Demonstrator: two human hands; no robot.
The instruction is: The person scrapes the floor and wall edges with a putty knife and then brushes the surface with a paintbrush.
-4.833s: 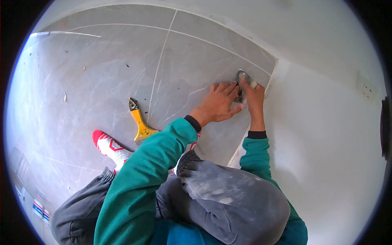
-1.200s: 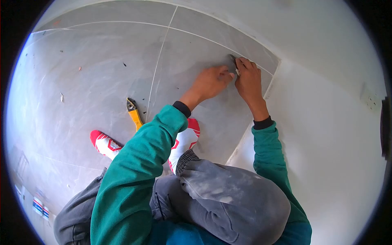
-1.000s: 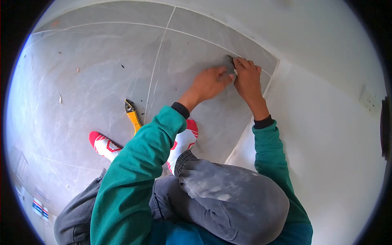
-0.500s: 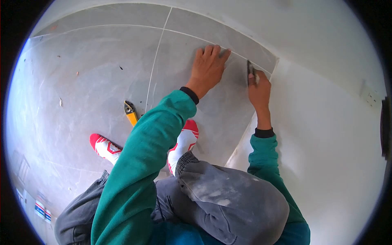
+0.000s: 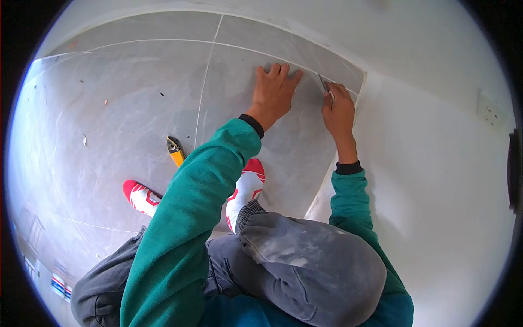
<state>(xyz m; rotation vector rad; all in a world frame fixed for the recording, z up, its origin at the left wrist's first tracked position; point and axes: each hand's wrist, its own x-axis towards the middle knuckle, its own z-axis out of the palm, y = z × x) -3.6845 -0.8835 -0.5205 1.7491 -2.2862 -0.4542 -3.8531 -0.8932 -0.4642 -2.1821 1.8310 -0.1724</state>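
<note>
My left hand (image 5: 272, 92) rests on the grey floor tile (image 5: 239, 84) with its fingers spread. Its fingertips lie just short of the white grout line (image 5: 261, 53) that runs near the wall. To the right, my right hand (image 5: 339, 111) is closed around a thin, flat metal-bladed tool (image 5: 322, 83). The blade's tip points away from me and meets that same grout line close to the room's corner. Most of the tool's handle is hidden inside my fingers.
Yellow-handled pliers or cutters (image 5: 175, 151) lie on the floor left of my forearm. My socked feet (image 5: 143, 197) are close by. White walls rise ahead and at right, with a wall socket (image 5: 492, 115). Small scraps (image 5: 84, 140) dot the tiles at left.
My right hand has shifted a little left along the grout line, and the blade now leans to the left instead of standing nearly straight. My left hand stays spread on the tile.
</note>
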